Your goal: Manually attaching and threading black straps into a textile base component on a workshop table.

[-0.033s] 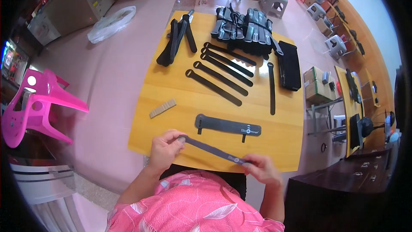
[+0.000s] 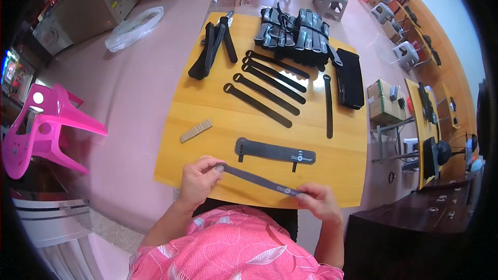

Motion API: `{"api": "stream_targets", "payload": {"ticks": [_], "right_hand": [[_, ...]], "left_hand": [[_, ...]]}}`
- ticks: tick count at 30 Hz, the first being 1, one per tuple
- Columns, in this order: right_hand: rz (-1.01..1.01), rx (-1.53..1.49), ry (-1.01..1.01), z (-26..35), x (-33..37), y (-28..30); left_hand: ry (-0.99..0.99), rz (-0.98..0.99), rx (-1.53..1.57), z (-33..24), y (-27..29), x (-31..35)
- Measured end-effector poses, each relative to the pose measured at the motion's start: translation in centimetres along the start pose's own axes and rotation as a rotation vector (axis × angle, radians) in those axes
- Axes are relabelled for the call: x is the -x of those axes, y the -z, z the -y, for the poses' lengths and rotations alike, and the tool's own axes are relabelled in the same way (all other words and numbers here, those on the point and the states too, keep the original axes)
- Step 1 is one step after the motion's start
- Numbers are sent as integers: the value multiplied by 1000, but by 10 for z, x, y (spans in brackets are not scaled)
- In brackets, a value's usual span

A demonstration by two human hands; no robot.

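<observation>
A narrow dark grey strap [image 2: 254, 178] with a white printed mark is stretched between my two hands, just above the table's near edge. My left hand [image 2: 200, 179] pinches its left end between thumb and fingers. The other end, lower in the picture, is gripped by my right hand [image 2: 318, 202]. Just beyond it lies a wider grey strap [image 2: 270, 150] with a printed mark at its right end; two short black tabs stick out from under it. Several black straps with slotted ends, one of them the nearest strap [image 2: 259, 106], rest in a slanted row farther back.
On the wooden table [image 2: 192, 162] are a bundle of grey and black straps [image 2: 295, 33], a black stack [image 2: 350, 79], a single upright-lying strap [image 2: 328, 106], folded black straps [image 2: 210, 52] and a ridged brown strip [image 2: 196, 130]. A pink plastic stool [image 2: 49, 129] stands left.
My right hand has shifted very slightly up and to the right with its end of the strap. The left hand and the things on the table look unchanged.
</observation>
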State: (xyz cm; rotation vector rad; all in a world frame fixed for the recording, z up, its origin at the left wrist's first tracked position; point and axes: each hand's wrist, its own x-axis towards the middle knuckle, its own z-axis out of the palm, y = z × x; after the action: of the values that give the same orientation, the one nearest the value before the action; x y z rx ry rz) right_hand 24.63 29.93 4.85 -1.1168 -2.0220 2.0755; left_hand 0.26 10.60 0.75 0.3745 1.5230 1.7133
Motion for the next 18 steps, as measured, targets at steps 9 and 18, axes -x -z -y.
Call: {"api": "stream_targets", "payload": {"ticks": [9, 18], "right_hand": [[-386, -173, 47, -6, -17, 24], [-434, -99, -13, -5, -39, 29]], "left_hand": [[69, 34, 57, -1, -20, -20], [30, -117, -304, 2, -32, -32]]}}
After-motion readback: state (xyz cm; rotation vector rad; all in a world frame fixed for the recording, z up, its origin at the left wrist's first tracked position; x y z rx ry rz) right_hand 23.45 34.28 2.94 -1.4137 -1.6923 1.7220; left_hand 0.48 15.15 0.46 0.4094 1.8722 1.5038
